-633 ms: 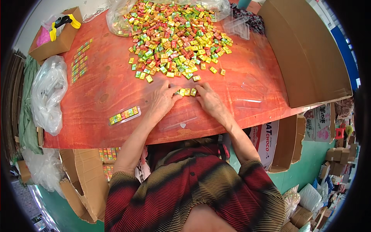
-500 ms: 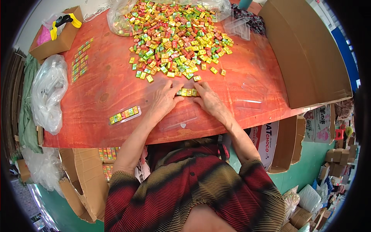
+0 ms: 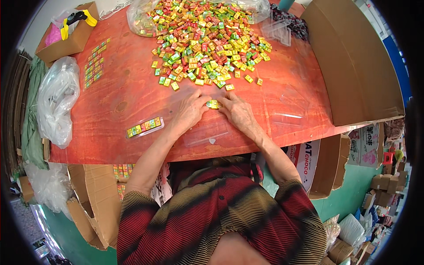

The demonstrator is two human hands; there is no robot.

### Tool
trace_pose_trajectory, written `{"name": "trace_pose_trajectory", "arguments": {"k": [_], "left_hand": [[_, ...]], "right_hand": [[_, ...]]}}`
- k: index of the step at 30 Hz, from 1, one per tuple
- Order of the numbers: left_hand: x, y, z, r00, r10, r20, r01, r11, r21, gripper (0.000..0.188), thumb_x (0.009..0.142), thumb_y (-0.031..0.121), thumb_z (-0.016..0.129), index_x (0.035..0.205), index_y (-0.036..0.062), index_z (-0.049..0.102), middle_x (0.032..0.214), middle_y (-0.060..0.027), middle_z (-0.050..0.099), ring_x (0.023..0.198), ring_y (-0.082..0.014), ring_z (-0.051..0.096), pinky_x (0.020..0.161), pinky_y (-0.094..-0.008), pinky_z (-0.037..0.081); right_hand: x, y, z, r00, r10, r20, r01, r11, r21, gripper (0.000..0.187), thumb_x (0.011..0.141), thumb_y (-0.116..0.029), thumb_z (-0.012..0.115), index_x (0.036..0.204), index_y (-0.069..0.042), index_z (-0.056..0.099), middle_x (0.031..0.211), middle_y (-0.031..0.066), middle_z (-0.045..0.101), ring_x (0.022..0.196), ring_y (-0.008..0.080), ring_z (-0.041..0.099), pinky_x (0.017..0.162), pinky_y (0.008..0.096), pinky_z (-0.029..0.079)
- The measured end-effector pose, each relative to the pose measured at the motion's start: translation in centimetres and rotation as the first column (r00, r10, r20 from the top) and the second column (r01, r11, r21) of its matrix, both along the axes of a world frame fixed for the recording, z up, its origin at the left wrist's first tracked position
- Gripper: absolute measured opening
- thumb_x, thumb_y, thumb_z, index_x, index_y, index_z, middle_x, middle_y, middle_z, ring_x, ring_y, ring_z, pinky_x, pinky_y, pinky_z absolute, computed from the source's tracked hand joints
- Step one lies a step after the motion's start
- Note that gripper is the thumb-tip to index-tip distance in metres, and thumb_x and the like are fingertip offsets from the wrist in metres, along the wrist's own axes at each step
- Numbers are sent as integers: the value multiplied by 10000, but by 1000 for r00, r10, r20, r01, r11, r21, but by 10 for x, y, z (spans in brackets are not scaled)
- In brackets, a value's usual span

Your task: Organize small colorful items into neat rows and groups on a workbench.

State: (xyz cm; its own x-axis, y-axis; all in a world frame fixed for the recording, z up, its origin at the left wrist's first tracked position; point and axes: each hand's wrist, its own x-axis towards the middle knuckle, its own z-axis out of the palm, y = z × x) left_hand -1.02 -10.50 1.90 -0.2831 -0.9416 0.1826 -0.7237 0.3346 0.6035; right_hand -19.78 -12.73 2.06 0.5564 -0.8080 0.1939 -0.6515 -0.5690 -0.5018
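Between my two hands a short row of small yellow and green boxes (image 3: 213,104) stands on the red table (image 3: 176,145). My left hand (image 3: 192,110) has its fingers closed against the row's left end. Against the right end, my right hand (image 3: 237,113) presses with closed fingers, covering part of the row. Just beyond them spreads a large heap of small red, yellow, green and orange boxes (image 3: 207,48). A clear tray holding a row of these boxes (image 3: 145,127) lies left of my left forearm.
Clear plastic trays (image 3: 287,118) lie at the right. A tall cardboard carton (image 3: 353,62) stands at the right edge. Rows of small boxes (image 3: 94,66) lie at far left, beside a clear plastic bag (image 3: 58,104) and an open carton (image 3: 73,39). Another open carton (image 3: 104,198) is below the table.
My hands have come closer together, and less of the row shows between them. The whole view has shifted slightly.
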Motion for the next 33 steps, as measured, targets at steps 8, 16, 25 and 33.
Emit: {"name": "trace_pose_trajectory", "arguments": {"k": [8, 16, 25, 33], "left_hand": [[-17, 47, 26, 988, 147, 40, -150, 984, 97, 259, 728, 43, 613, 983, 47, 569, 902, -157, 487, 827, -355, 541, 691, -436, 444], [-23, 111, -3, 924, 272, 269, -194, 939, -283, 381, 739, 169, 619, 1067, -4, 530, 918, -129, 510, 757, -267, 525, 622, -367, 422], [-24, 130, -5, 822, 281, 495, -174, 952, -251, 516, 767, 312, 579, 1154, -18, 493, 1184, -167, 480, 1006, -293, 461, 773, -443, 376], [-23, 129, -5, 909, 187, 371, -117, 972, -203, 606, 763, 348, 593, 1258, 51, 408, 1325, -184, 334, 1234, -397, 293, 956, -551, 264]], "right_hand": [[-5, 28, 22, 999, 32, 1, -32, 990, 136, 298, 747, -127, 629, 1039, -102, 575, 989, 122, 542, 834, 312, 570, 681, 382, 483], [-14, 83, -8, 987, 102, -125, -121, 980, -155, 427, 770, -167, 572, 1149, 11, 485, 1156, 126, 485, 909, 265, 492, 827, 408, 395], [-13, 107, -8, 977, 58, -204, -86, 988, -132, 623, 733, -293, 627, 1239, 5, 421, 1307, 133, 395, 1067, 289, 431, 943, 458, 295], [-16, 101, 8, 981, 109, -158, -119, 991, -54, 618, 727, -257, 640, 1254, -26, 416, 1327, 131, 379, 1091, 301, 430, 911, 431, 328]]}}
